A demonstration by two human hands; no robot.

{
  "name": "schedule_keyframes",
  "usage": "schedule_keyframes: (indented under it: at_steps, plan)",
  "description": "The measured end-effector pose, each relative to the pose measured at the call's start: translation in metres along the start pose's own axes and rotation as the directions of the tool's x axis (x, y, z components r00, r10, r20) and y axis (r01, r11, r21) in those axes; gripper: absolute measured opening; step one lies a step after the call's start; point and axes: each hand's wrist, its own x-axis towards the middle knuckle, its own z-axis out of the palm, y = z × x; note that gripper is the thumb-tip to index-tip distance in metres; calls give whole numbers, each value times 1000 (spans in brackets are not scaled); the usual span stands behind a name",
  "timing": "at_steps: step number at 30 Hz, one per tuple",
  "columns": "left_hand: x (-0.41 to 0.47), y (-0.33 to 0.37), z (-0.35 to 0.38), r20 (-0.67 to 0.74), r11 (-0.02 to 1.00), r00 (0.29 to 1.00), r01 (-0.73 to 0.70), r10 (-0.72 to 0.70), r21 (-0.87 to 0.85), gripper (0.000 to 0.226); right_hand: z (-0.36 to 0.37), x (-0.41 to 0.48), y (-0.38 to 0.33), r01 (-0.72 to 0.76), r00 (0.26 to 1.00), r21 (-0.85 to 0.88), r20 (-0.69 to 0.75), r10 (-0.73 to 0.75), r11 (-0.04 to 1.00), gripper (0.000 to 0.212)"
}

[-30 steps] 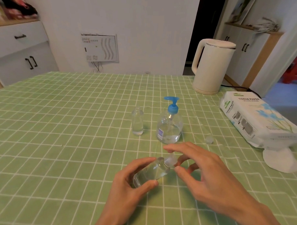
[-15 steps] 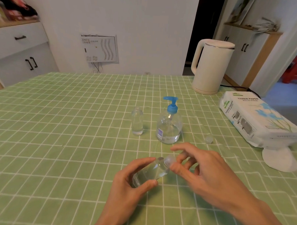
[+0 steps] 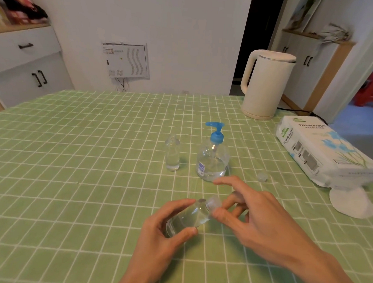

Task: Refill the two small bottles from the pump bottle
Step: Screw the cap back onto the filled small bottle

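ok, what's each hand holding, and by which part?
Left hand grips the tilted small bottle round its body. Right hand pinches that bottle's cap between thumb and fingers.

**Both hands at the small bottle**

The left hand [image 3: 161, 231] grips the tilted small bottle [image 3: 186, 217], thumb nearside, fingers behind. The right hand [image 3: 261, 220] pinches its cap [image 3: 213, 202], index finger stretched out above.

The left hand [image 3: 163, 229] grips a small tilted bottle [image 3: 187, 217] while the right hand [image 3: 254, 220] pinches its cap [image 3: 213, 202], with another small bottle [image 3: 172, 155], pump bottle [image 3: 212, 157] and loose cap [image 3: 262, 177] standing beyond on the green tablecloth [image 3: 74, 179].
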Motion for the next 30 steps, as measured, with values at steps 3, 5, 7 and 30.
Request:
schedule_keyframes:
  at_steps: [3,5,7,30]
  plan:
    - [0,0,0,2,1000,1000,4,-4,21,50,1,-1,0,20,1000,-61,25,-18,998,29]
    - [0,1,1,17,999,1000,7,-8,52,50,3,0,3,-7,1000,-49,6,8,999,32]
    - [0,1,1,13,998,1000,21,-21,58,51,2,0,4,11,1000,-21,-5,-11,1000,40]
    - [8,14,-11,-65,953,996,-31,53,300,60,23,11,-10,137,986,151,-117,-120,979,37]
